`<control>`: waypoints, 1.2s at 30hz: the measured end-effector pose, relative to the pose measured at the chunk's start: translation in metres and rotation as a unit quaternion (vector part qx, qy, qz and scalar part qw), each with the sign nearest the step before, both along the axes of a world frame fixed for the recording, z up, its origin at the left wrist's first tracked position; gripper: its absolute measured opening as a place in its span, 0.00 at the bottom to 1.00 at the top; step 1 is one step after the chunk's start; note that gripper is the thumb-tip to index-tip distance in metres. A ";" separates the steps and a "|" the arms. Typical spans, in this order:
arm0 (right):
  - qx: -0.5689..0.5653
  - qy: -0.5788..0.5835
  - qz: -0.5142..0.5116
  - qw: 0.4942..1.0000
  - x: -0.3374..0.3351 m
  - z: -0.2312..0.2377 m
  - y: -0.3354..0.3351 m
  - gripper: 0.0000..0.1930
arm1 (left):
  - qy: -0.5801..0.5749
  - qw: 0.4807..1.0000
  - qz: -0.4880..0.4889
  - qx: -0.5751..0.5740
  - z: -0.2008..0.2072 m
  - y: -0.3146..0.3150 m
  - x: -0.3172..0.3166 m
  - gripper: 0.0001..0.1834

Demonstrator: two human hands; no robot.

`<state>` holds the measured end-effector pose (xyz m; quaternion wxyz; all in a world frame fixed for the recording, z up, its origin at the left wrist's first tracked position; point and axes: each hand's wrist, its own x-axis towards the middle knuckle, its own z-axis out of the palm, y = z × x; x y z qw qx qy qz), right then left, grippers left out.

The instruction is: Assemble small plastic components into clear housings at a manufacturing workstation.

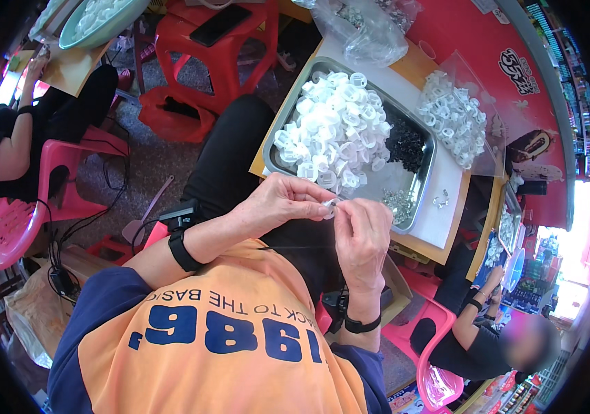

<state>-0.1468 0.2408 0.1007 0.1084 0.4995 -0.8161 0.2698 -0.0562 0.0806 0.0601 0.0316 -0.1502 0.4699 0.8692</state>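
Observation:
Above my lap, just off the near edge of a metal tray point(382, 182), my two hands meet at a small white plastic piece point(330, 207). My left hand point(284, 205) pinches it between thumb and fingertips. The thumb and forefinger of my right hand point(364, 238) are pressed together at its right side; whatever they grip is too small to make out. In the tray lie a heap of white ring-shaped plastic parts point(340, 127), a patch of small black parts point(407, 145) and a small pile of shiny bits point(398, 205).
A clear bag of white parts point(453, 117) lies right of the tray, loose bits point(441, 199) nearby. A red stool point(183, 31) with a phone point(220, 25) stands at the far left. People sit on pink chairs point(12, 224) at left and right.

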 end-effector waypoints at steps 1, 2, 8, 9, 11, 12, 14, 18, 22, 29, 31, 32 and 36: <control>0.000 0.000 0.000 1.000 0.000 0.000 0.000 0.07 | -0.005 1.000 0.000 -0.003 -0.001 0.001 0.000 0.13; 0.004 0.006 0.005 1.000 0.000 0.001 0.000 0.08 | -0.006 1.000 0.000 -0.003 -0.002 0.001 0.000 0.13; 0.074 0.068 0.036 0.994 0.000 0.007 0.000 0.07 | 0.101 0.969 0.045 -0.219 -0.009 0.008 0.001 0.14; 0.101 0.080 0.041 0.991 0.000 0.007 0.000 0.06 | 0.084 0.967 0.025 -0.241 -0.009 0.008 0.001 0.14; 0.118 0.075 0.046 0.989 -0.001 0.004 0.002 0.06 | 0.066 0.963 0.004 -0.262 -0.010 0.007 0.001 0.14; 0.134 0.070 0.054 0.987 -0.002 0.001 0.002 0.06 | 0.028 0.983 -0.008 -0.182 -0.012 0.007 0.001 0.13; 0.097 0.047 0.056 0.993 -0.007 -0.004 0.002 0.06 | -0.011 0.995 -0.019 -0.101 -0.012 0.007 0.001 0.13; -0.041 -0.337 -0.058 0.939 -0.002 0.003 0.001 0.07 | -0.020 0.999 0.018 0.047 -0.010 0.007 0.002 0.13; -0.108 -0.524 -0.115 0.837 0.000 -0.016 0.007 0.08 | -0.005 0.998 0.050 0.040 -0.010 0.006 0.000 0.12; -0.115 -0.367 -0.103 0.917 0.010 -0.016 -0.003 0.06 | 0.017 0.991 0.095 -0.090 -0.008 0.012 0.001 0.09; -0.124 -0.362 -0.106 0.918 0.014 -0.015 -0.005 0.06 | 0.039 0.976 0.119 -0.177 -0.010 0.015 0.002 0.09; -0.132 -0.356 -0.110 0.918 0.015 -0.015 -0.006 0.06 | 0.039 0.976 0.119 -0.177 -0.009 0.015 0.003 0.09; -0.157 -0.316 -0.101 0.930 0.020 -0.018 -0.008 0.07 | 0.069 0.950 0.131 -0.276 -0.012 0.018 0.004 0.08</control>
